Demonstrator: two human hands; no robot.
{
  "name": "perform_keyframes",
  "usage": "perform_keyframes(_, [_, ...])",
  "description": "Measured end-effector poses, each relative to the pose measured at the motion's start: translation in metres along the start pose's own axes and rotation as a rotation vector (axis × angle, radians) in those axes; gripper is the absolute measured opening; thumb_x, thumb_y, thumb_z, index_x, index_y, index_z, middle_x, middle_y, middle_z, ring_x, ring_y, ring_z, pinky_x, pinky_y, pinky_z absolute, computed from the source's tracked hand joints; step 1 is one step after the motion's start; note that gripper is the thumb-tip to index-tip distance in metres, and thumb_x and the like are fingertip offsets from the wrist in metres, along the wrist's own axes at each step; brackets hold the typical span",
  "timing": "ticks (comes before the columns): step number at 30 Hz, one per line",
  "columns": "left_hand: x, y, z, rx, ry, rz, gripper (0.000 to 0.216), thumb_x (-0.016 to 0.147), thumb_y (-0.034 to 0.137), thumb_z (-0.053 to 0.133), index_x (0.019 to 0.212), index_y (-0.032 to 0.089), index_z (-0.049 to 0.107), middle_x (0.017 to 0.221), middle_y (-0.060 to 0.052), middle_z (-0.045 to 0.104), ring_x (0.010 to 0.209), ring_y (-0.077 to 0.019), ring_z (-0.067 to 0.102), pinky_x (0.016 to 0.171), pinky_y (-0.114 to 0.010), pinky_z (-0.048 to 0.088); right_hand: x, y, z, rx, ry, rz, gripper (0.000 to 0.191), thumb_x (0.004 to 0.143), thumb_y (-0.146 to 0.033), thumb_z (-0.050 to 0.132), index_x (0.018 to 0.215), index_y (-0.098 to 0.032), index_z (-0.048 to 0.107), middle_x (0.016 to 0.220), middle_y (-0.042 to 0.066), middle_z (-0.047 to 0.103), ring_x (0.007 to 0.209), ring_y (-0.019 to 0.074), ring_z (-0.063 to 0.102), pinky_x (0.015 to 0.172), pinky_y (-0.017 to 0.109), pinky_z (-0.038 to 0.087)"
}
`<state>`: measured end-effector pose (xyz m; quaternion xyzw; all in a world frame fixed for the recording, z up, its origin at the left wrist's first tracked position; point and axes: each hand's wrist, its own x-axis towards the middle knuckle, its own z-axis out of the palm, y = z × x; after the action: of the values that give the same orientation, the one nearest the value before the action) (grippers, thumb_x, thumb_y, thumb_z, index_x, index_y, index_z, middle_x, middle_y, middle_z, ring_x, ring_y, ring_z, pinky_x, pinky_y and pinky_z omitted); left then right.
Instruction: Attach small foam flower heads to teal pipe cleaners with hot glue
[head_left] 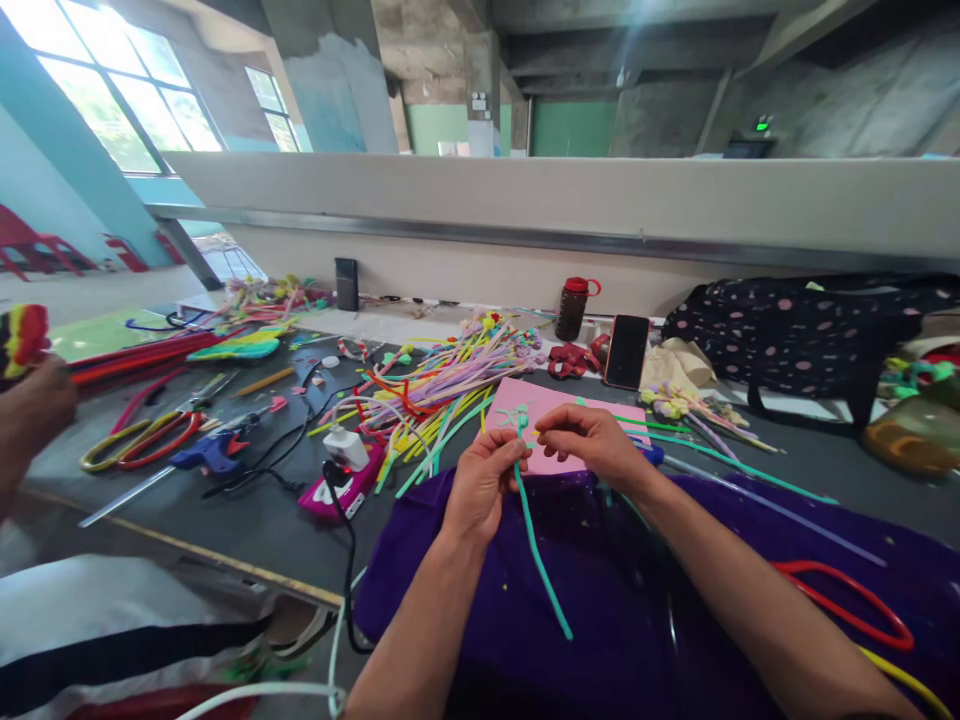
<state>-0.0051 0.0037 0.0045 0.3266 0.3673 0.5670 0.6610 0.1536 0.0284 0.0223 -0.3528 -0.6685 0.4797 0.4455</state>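
My left hand [480, 485] and my right hand [589, 440] meet over a purple cloth [600, 600] at the table's near edge. Both pinch the top of a teal pipe cleaner [536, 545], whose tail hangs down toward me across the cloth. Its upper end is twisted into small loops just above my fingers. A pink sheet [551, 405] lies flat right behind my hands. Beyond it spreads a heap of coloured pipe cleaners [442, 385].
A blue glue gun [217, 450], scissors [150, 435], a white charger on a pink box [345, 465] with its cable lie at left. A phone [626, 350], red-capped bottle [574, 305] and dotted black bag [802, 335] stand behind. Another person's hand [34, 400] shows far left.
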Motion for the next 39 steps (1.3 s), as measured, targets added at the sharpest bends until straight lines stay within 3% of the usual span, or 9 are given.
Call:
perform_keyframes(4, [0.001, -0.001, -0.002, -0.032, -0.001, -0.022, 0.024, 0.060, 0.024, 0.070, 0.077, 0.014, 0.055, 0.062, 0.000, 0.060, 0.044, -0.0038, 0.049, 0.035, -0.011, 0.031, 0.001, 0.003, 0.000, 0.126, 0.045, 0.097, 0.017, 0.072, -0.030, 0.058, 0.079, -0.015, 0.061, 0.067, 0.002, 0.061, 0.055, 0.0109, 0.056, 0.045, 0.020, 0.040])
perform_keyframes(14, [0.001, -0.001, -0.002, -0.037, -0.062, -0.069, 0.024, 0.058, 0.025, 0.071, 0.074, 0.015, 0.055, 0.055, 0.004, 0.055, 0.040, -0.0025, 0.045, 0.035, -0.011, 0.030, -0.006, -0.008, 0.012, -0.082, -0.002, 0.002, 0.014, 0.072, -0.027, 0.058, 0.076, -0.015, 0.062, 0.061, 0.000, 0.059, 0.052, 0.0081, 0.051, 0.047, 0.019, 0.040])
perform_keyframes(23, [-0.001, -0.001, -0.001, -0.018, -0.071, -0.042, 0.022, 0.062, 0.025, 0.069, 0.075, 0.015, 0.054, 0.054, 0.004, 0.055, 0.039, -0.0020, 0.044, 0.035, -0.011, 0.029, -0.006, -0.002, 0.013, 0.046, -0.029, 0.184, 0.014, 0.070, -0.028, 0.059, 0.071, -0.015, 0.057, 0.052, -0.003, 0.054, 0.043, 0.0067, 0.047, 0.040, 0.017, 0.035])
perform_keyframes(27, [-0.001, -0.002, -0.002, 0.000, -0.087, -0.029, 0.021, 0.064, 0.025, 0.068, 0.075, 0.015, 0.054, 0.054, 0.004, 0.054, 0.040, -0.0023, 0.044, 0.035, -0.011, 0.029, -0.005, -0.001, 0.013, 0.086, -0.060, 0.188, 0.014, 0.071, -0.029, 0.058, 0.071, -0.015, 0.056, 0.051, -0.004, 0.053, 0.042, 0.0069, 0.046, 0.039, 0.017, 0.034])
perform_keyframes(30, [-0.001, -0.001, -0.001, 0.032, -0.085, -0.007, 0.022, 0.063, 0.025, 0.068, 0.076, 0.015, 0.054, 0.053, 0.004, 0.054, 0.038, -0.0026, 0.044, 0.035, -0.012, 0.029, -0.006, -0.002, 0.013, -0.040, -0.008, 0.109, 0.013, 0.071, -0.029, 0.059, 0.073, -0.016, 0.057, 0.057, -0.003, 0.055, 0.047, 0.0082, 0.048, 0.042, 0.019, 0.035])
perform_keyframes(33, [-0.002, -0.002, 0.001, 0.065, -0.066, 0.049, 0.023, 0.062, 0.025, 0.069, 0.077, 0.014, 0.055, 0.055, 0.004, 0.056, 0.039, -0.0029, 0.045, 0.036, -0.013, 0.031, -0.008, -0.005, 0.013, -0.308, 0.076, -0.088, 0.007, 0.071, -0.024, 0.060, 0.072, -0.017, 0.060, 0.069, 0.000, 0.059, 0.059, 0.0105, 0.051, 0.050, 0.021, 0.037])
perform_keyframes(36, [-0.002, -0.003, 0.001, 0.084, -0.038, 0.085, 0.024, 0.061, 0.026, 0.070, 0.078, 0.014, 0.056, 0.056, 0.003, 0.057, 0.041, -0.0037, 0.048, 0.037, -0.013, 0.032, -0.011, -0.010, 0.013, -0.540, 0.077, -0.256, 0.005, 0.074, -0.019, 0.057, 0.072, -0.019, 0.061, 0.073, 0.002, 0.059, 0.065, 0.0124, 0.052, 0.056, 0.023, 0.038])
perform_keyframes(39, [-0.001, -0.004, 0.001, 0.079, -0.038, 0.072, 0.024, 0.061, 0.025, 0.070, 0.077, 0.014, 0.057, 0.058, 0.003, 0.058, 0.044, -0.0042, 0.050, 0.038, -0.013, 0.033, -0.013, -0.013, 0.015, -0.686, 0.088, -0.295, 0.006, 0.075, -0.017, 0.055, 0.072, -0.018, 0.059, 0.070, 0.002, 0.057, 0.062, 0.0125, 0.051, 0.056, 0.024, 0.036])
